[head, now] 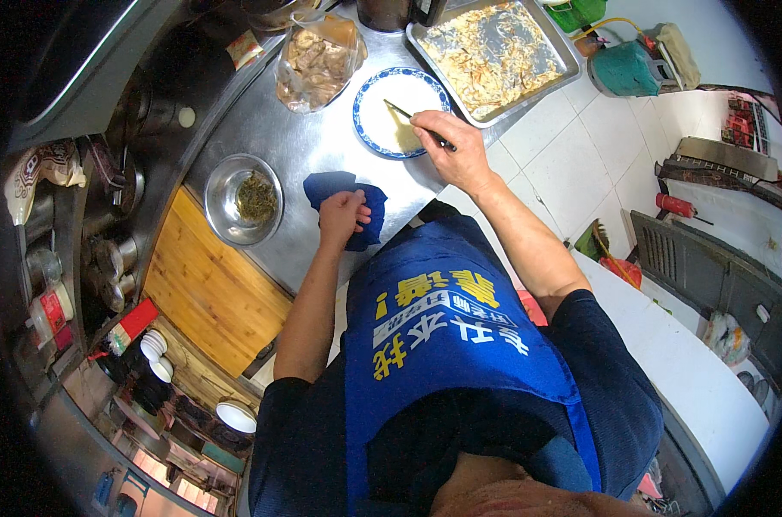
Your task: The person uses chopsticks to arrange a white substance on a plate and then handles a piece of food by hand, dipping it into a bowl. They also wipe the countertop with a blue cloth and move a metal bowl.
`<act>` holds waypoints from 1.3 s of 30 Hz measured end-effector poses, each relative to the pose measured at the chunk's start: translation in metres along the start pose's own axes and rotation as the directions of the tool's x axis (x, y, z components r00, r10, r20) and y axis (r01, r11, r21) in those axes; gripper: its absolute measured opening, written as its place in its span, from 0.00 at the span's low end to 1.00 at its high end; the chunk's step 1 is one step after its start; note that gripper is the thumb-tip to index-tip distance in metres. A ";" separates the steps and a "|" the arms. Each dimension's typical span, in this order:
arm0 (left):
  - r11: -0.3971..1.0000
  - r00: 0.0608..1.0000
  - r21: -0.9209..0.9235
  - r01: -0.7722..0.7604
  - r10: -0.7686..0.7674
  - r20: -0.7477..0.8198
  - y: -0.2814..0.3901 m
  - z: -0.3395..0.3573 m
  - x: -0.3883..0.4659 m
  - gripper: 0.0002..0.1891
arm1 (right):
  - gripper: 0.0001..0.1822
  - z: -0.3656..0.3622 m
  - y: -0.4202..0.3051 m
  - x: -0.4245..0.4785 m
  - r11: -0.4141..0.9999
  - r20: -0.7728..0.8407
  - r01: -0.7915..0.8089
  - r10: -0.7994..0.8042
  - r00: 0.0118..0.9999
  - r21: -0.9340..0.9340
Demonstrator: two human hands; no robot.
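My right hand [454, 145] grips a slender dark utensil [401, 111], perhaps chopsticks. Its tip is over a white plate with a blue patterned rim [359, 119], and a shadow falls across the plate. My left hand [344, 216] has curled fingers and lies over a dark blue cloth [326, 184] at the near edge of the steel worktop [300, 145]. Whether it pinches the cloth is hidden. Left of the cloth stands a steel bowl [218, 223] with dark green shredded food [256, 197] in it.
A metal tray [568, 55] of pale shredded food [488, 61] stands beyond the plate, right. A clear plastic bag of brownish pieces [317, 61] sits at the back. A wooden cutting board [213, 278] is at left. A green gas cylinder [623, 70] stands past the tiled floor [578, 152].
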State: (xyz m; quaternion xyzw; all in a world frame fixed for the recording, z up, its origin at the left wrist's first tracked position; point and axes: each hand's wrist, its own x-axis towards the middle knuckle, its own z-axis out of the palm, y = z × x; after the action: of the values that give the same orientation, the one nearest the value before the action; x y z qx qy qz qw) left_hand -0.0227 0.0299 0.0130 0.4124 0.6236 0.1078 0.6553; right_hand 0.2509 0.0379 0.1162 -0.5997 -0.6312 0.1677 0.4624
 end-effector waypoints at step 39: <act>1.000 0.999 0.013 0.013 -0.014 0.036 0.011 -0.002 0.003 0.16 | 0.21 0.006 -0.042 -0.067 0.989 0.228 0.137 -0.121 0.966 -0.054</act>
State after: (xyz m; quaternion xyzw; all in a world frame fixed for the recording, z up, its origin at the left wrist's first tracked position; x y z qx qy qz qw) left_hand -0.0203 0.0397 0.0182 0.4143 0.6154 0.0919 0.6643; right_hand 0.2112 -0.0310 0.1198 -0.5503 -0.7223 0.1817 0.3773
